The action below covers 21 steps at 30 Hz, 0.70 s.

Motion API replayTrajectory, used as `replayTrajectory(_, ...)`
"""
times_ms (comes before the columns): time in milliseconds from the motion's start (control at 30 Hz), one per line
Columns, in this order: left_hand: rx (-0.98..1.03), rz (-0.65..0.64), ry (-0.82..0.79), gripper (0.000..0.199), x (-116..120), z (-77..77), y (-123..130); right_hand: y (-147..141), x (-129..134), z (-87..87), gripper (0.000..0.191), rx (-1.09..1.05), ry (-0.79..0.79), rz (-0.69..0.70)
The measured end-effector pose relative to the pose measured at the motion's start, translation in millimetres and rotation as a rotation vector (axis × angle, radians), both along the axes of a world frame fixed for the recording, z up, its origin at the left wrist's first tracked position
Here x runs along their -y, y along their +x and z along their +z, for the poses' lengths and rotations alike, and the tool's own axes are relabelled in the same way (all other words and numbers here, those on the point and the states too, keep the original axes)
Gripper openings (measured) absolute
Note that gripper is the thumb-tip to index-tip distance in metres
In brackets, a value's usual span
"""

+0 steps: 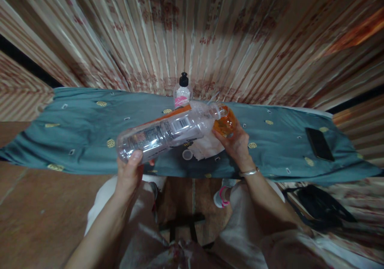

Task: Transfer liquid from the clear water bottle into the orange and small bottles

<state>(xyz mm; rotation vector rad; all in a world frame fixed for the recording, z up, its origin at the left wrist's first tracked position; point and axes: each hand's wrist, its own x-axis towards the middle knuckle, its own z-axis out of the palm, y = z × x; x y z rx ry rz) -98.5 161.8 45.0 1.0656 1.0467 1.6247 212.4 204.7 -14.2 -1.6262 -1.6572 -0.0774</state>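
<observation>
A large clear plastic bottle (159, 135) with a barcode label lies tilted above the cloth, its neck toward the right. My left hand (130, 173) is wrapped round its base end. My right hand (235, 141) holds an orange see-through cup (224, 121) at the bottle's mouth. Whether the two rims touch, I cannot tell. Below the bottle, a small white cap (187, 154) rests on the cloth beside a crumpled whitish tissue (210, 148). Behind the bottle stands a clear bottle with a black top (183, 81) and a pink label.
A teal patterned cloth (87, 129) covers the narrow table. Toward its right end lies a black phone (319, 144). Pleated curtains (192, 33) hang along the far edge. A dark bag (324, 207) is at the lower right, below the table.
</observation>
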Motion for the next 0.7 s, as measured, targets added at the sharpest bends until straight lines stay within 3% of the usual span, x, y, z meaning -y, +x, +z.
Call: replayTrajectory(700, 0.017, 0.017, -0.030, 0.051, -0.5, 0.8, 1.0, 1.0, 0.4, 0.7, 0.077, -0.022, -0.042, -0.022)
